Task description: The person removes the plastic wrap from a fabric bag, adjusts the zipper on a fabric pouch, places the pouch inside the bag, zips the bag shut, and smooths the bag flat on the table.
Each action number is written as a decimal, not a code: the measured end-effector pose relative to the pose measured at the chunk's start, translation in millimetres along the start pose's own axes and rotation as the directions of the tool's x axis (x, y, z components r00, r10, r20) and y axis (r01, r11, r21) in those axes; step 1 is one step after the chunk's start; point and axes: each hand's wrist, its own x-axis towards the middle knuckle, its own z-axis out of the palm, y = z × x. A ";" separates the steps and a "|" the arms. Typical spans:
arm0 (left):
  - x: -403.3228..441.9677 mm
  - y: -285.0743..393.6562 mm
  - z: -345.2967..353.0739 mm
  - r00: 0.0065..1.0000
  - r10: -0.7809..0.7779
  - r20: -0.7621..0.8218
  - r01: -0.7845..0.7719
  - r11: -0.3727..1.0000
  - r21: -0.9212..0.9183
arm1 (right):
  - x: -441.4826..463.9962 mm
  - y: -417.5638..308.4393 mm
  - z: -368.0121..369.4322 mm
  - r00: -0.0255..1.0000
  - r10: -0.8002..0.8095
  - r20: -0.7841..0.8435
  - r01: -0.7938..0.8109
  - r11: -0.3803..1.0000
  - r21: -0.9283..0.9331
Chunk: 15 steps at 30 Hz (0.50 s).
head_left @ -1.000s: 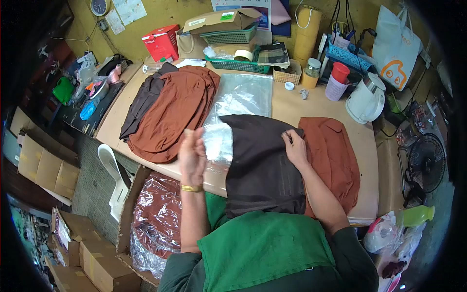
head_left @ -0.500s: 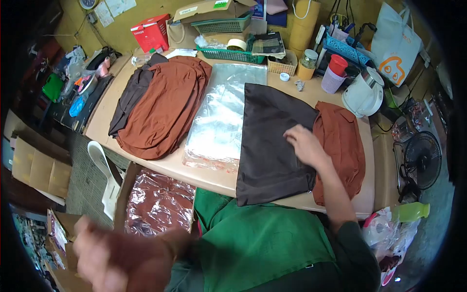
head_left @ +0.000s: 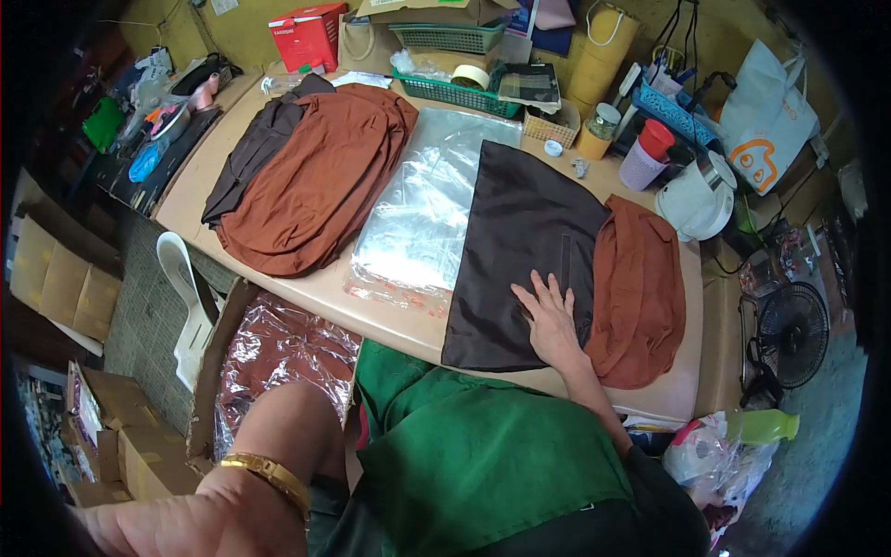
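My right hand (head_left: pixel 553 327) lies on a dark brown folded cloth (head_left: pixel 515 241), its fingers spread over the lower right part. Right beside that cloth is a rust-brown folded cloth (head_left: pixel 640 297). On the other side, a stack of clear plastic sleeves (head_left: pixel 404 237) reaches partly under the dark cloth. My left hand (head_left: pixel 158 527), below a gold bracelet (head_left: pixel 271 477), is low at the left, close to the camera. Its fingers are outside the picture. Near that arm, a carton (head_left: pixel 203 399) holds rust-brown items in shiny clear plastic (head_left: pixel 283 357).
A pile of rust cloth (head_left: pixel 320 186) with dark cloth along it lies on the table's left. Along the back stand a green basket (head_left: pixel 445 93), a jar (head_left: pixel 599 132), a lilac cup (head_left: pixel 642 167) and a white kettle (head_left: pixel 698 200). A fan (head_left: pixel 792 334) is at the right.
My right hand has come down and nearer to me, flattening from bent fingers to spread ones. My left hand has dropped toward the lower left corner. The whole view has shifted slightly.
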 end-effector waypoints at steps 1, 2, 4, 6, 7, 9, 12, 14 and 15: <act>1.3 1.6 -0.2 1.000 -0.005 -0.014 0.005 1.000 -0.022 | -1.2 -0.7 -4.5 1.000 -0.002 -0.003 0.002 1.000 -0.003; 1.0 2.7 -0.4 0.999 -0.015 -0.039 0.013 0.998 -0.057 | -3.4 -2.1 -12.5 0.997 0.020 0.078 -0.021 1.000 0.022; -5.9 5.7 1.0 0.988 -0.082 -0.127 0.061 0.985 -0.164 | -0.6 -4.8 -33.5 0.987 0.044 0.151 -0.051 0.998 0.043; -49.8 -14.8 13.0 0.973 -0.186 -0.137 0.170 0.978 -0.120 | 15.5 -6.4 -56.6 0.996 0.048 0.075 -0.072 0.928 0.364; -84.6 -26.8 25.5 0.941 -0.330 -0.075 0.325 0.943 -0.075 | 24.6 -6.1 -62.6 0.998 0.057 0.041 -0.070 0.856 0.513; -155.3 -53.2 65.0 0.682 -0.697 0.222 0.705 0.707 0.053 | 50.2 -0.1 -55.0 0.965 0.263 -0.013 -0.185 0.712 0.678; -326.4 -56.9 111.9 0.241 -0.832 0.499 0.818 0.451 0.358 | 89.3 16.3 -27.4 0.924 0.357 -0.138 -0.187 0.735 0.652; -376.0 -39.3 122.5 -0.004 -0.842 0.539 0.703 0.381 0.600 | 100.7 25.1 2.2 0.877 0.388 -0.284 -0.146 0.779 0.610; -384.9 -34.7 123.1 0.045 -0.809 0.587 0.660 0.465 0.590 | 102.6 28.4 17.9 0.864 0.405 -0.299 -0.151 0.774 0.614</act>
